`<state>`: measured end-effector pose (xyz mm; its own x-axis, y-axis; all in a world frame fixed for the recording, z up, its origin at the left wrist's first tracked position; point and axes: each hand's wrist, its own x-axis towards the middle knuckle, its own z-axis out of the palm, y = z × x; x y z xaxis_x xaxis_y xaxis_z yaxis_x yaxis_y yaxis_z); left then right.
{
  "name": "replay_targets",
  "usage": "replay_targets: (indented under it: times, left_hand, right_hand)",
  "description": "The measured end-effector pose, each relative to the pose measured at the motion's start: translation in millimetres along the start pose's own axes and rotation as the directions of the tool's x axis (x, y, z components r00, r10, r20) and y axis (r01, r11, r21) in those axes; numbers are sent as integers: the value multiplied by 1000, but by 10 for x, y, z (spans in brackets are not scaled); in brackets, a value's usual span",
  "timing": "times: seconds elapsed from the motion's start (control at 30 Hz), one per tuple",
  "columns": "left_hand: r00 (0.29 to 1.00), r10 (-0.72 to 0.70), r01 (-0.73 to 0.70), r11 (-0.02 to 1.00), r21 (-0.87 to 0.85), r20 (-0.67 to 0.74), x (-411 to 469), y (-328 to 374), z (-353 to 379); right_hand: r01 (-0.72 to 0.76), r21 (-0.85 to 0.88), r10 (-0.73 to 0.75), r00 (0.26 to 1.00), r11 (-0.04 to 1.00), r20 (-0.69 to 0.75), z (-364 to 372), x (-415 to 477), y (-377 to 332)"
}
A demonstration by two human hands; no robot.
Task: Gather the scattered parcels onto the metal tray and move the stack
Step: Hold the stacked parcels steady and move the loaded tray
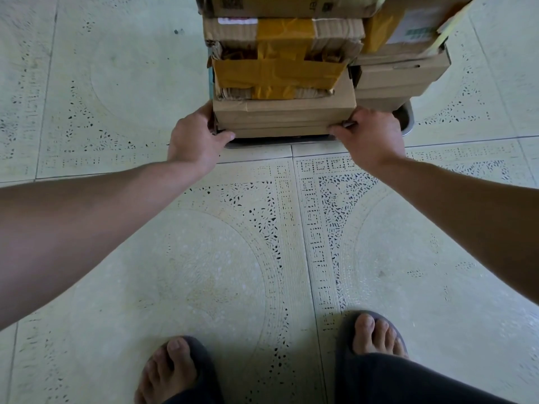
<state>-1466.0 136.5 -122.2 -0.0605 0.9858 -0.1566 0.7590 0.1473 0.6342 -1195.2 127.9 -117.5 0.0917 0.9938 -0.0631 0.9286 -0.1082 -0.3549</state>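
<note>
A metal tray (407, 118) rests on the tiled floor, loaded with a stack of cardboard parcels (284, 112). One parcel wrapped in yellow tape (280, 71) lies above the lowest box; more boxes (399, 74) are piled to the right. My left hand (194, 138) grips the tray's near left corner, thumb along the front rim. At the near right part of the rim my right hand (370, 135) holds on, fingers curled at the tray's edge beside the lowest box. The stack's top runs out of view.
Pale patterned floor tiles (233, 258) surround the tray on all sides. My two feet in dark sandals (376, 339) stand at the bottom of the view, a short way back from the tray.
</note>
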Motion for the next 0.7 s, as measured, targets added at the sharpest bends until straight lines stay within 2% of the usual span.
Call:
replay_targets:
  times: [0.37, 0.7]
  left_hand:
    - [1000, 8, -8, 1000, -12, -3, -11, 3, -11]
    - [997, 75, -71, 991, -110, 35, 15, -100, -115]
  right_hand:
    - [-24, 89, 22, 1000, 996, 21, -23, -12, 31]
    - [-1, 64, 1, 1000, 998, 4, -83, -86, -7]
